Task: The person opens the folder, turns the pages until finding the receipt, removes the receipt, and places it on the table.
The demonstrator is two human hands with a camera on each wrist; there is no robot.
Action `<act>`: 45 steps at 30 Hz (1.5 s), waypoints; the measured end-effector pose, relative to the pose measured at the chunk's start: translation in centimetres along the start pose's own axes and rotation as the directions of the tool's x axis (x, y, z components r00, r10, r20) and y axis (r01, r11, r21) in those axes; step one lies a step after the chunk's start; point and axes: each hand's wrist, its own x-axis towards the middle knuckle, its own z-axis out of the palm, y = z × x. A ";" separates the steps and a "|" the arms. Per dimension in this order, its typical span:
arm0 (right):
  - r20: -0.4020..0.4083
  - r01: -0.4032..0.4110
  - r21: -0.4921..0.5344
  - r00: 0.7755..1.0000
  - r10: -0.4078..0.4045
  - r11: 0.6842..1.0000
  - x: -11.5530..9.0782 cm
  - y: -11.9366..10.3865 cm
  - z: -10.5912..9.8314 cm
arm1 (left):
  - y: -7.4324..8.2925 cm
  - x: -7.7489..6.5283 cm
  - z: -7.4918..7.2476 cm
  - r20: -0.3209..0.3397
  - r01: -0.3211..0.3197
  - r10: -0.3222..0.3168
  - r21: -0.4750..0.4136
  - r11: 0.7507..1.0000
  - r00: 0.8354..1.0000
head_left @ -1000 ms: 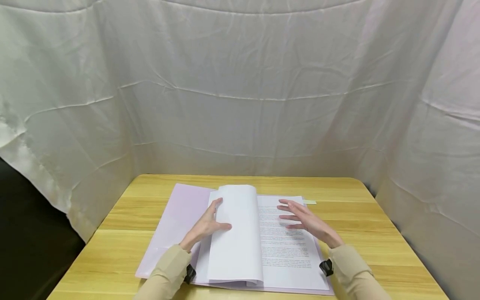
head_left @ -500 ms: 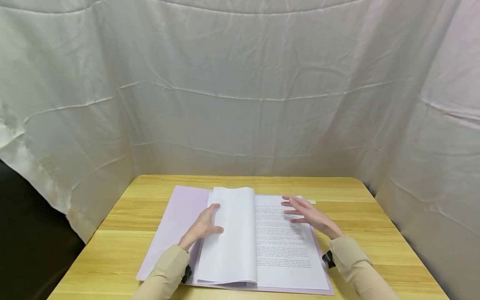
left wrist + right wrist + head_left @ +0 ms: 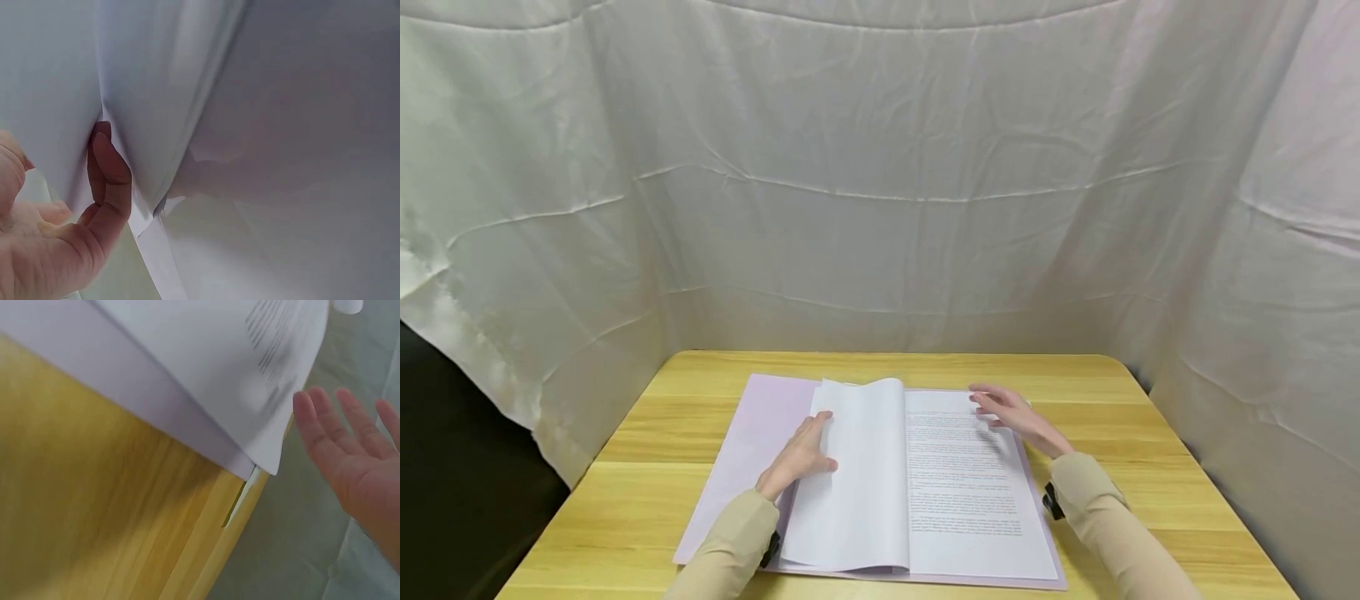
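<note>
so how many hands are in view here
2. The left hand is at the left edge of the blank white sheet; the right hand is by the upper right corner of the printed page. No other hand shows.

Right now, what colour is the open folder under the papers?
The folder is pale lilac, showing best in the head view.

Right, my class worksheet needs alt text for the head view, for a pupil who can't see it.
A person's left hand holds the left edge of a curled white page in an open lilac folder, while the right hand is by the upper right corner of a printed page. The folder lies on a wooden table with pale cloth behind it.
</note>
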 end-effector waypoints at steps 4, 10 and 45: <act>-0.062 0.006 -0.080 0.998 -0.011 0.997 0.8 0.5 -0.1 | 0.0 0.0 0.1 -0.006 0.010 -0.010 0.029 1.000 1.000; -0.124 -0.007 -0.182 0.992 -0.015 0.983 1.7 1.6 -0.3 | -0.1 -0.2 0.1 -0.005 0.027 -0.027 0.048 0.998 1.000; -0.345 -0.127 -0.431 0.938 -0.033 0.893 3.6 3.0 0.1 | -0.6 -0.5 0.4 -0.056 0.008 0.000 0.153 0.988 0.998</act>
